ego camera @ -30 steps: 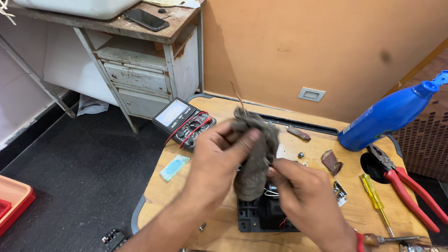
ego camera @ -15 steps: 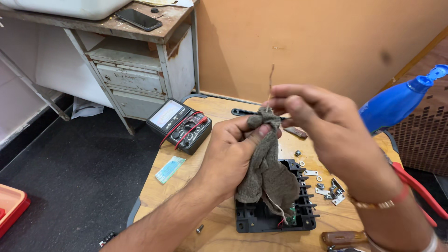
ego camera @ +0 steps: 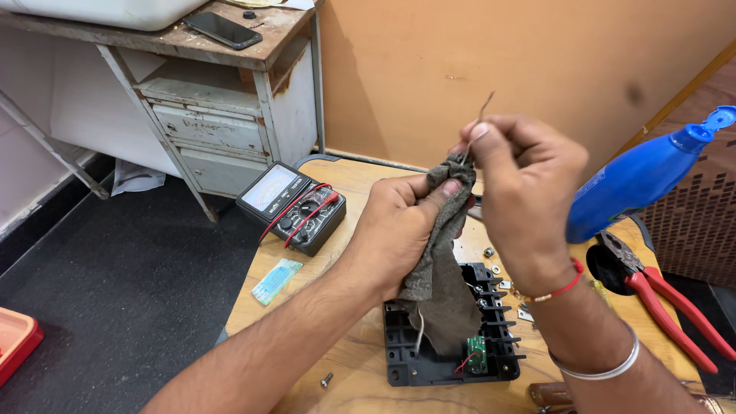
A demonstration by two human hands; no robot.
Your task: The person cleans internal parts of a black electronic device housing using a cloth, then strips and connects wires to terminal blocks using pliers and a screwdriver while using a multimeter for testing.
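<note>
Far left, down on the dark floor, there's the corner of an orange tray (ego camera: 15,341). Behind it stands a worn metal cabinet (ego camera: 222,123) with a dark phone (ego camera: 222,29) lying flat on top. Moving onto the wooden surface (ego camera: 345,360): a black multimeter (ego camera: 291,207) sits at the near-left corner with red leads looped over it, and just in front of it lies a small pale-green card (ego camera: 276,280). A lone screw (ego camera: 327,378) rests near the front edge.

Now the left hand (ego camera: 399,230), raised above the surface, fingers curled tight around a grey cloth (ego camera: 441,268); the thumb presses the cloth's top end, and the rest hangs down over a black plastic housing (ego camera: 448,337). That housing lies open on the surface, a small green circuit board (ego camera: 477,354) showing inside near its front right.

The right hand (ego camera: 529,192) is up beside the left, just touching the cloth's top, thumb and forefinger pinched shut on a thin wire (ego camera: 479,123) that pokes upward from the cloth. A red thread and a silver bangle circle that wrist.

Small metal bits (ego camera: 491,251) are scattered under the hands. Further right, a blue squeeze bottle (ego camera: 644,176) tilts across the scene, and red-handled pliers (ego camera: 667,303) lie near the right edge.
</note>
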